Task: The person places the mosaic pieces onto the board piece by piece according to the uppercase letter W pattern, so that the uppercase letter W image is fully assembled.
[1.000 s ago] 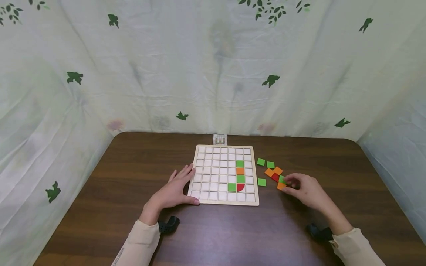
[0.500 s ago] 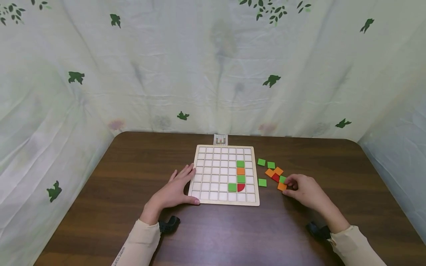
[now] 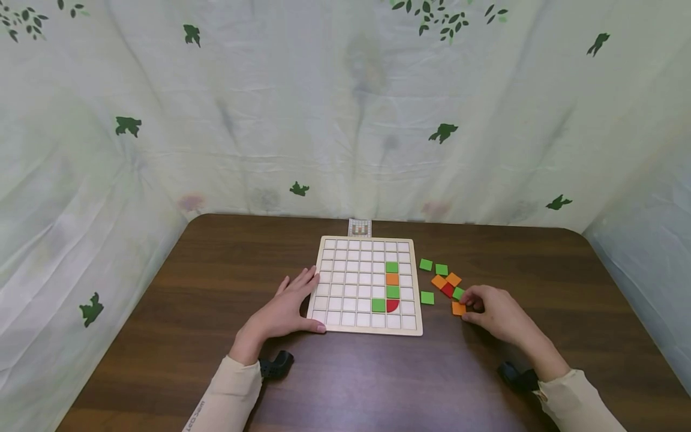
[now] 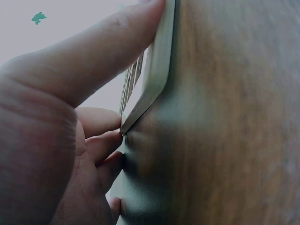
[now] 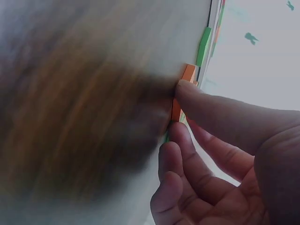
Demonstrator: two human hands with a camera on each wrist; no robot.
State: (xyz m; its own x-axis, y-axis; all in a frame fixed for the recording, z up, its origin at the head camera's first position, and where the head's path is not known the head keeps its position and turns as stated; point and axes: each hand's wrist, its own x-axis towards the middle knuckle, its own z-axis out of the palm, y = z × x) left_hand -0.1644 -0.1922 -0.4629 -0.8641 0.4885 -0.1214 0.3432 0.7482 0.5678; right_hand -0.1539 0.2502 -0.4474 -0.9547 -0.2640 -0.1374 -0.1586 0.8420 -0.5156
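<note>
A square wooden grid board (image 3: 363, 332) lies on the table with white cells; green, orange and red tiles fill some cells on its right side. My left hand (image 3: 286, 306) is spread at the near left corner, thumb on the front rim and fingertips along the left edge. In the left wrist view the thumb (image 4: 108, 49) lies over the board's pale edge (image 4: 161, 61). My right hand (image 3: 499, 312) pinches an orange square tile (image 3: 458, 308) between thumb and fingers. The right wrist view shows the thumb against that orange tile (image 5: 188, 72). A green tile (image 3: 458, 293) lies just beyond it.
Right of the board are loose green tiles (image 3: 427, 298), orange tiles (image 3: 439, 281) and a red piece (image 3: 447, 290). A small printed grid card (image 3: 360, 228) is behind the board. The dark wooden table (image 3: 378, 384) meets a pale curtain (image 3: 324, 120) at the back.
The orange tile at my right hand has shifted slightly toward me, opening a gap from the green tile beside it. My left hand stays at the board; the view has shifted slightly.
</note>
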